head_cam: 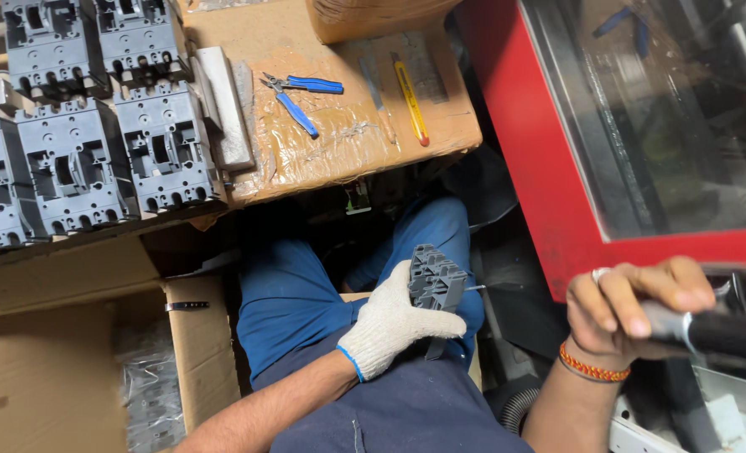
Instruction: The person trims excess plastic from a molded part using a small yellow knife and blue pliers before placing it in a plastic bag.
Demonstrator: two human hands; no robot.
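Head view: gloved left hand (387, 327) fingers around grey plastic housing (436, 281), right hand (633, 306) fingers gripping black handle (725, 335).

Grey plastic housings (88, 126) lying stacked at upper left; blue-handled pliers (301, 92) and yellow-handled knife (410, 99) resting on taped cardboard worktop (306, 159), upper centre; open cardboard box (54, 369) sitting at lower left; red-framed panel (549, 168) standing at right.

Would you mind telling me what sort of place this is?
Probably a small factory or assembly workshop: rows of grey moulded housings sit on a cardboard-topped bench, the gloved left hand holds another housing, and a red machine stands beside.
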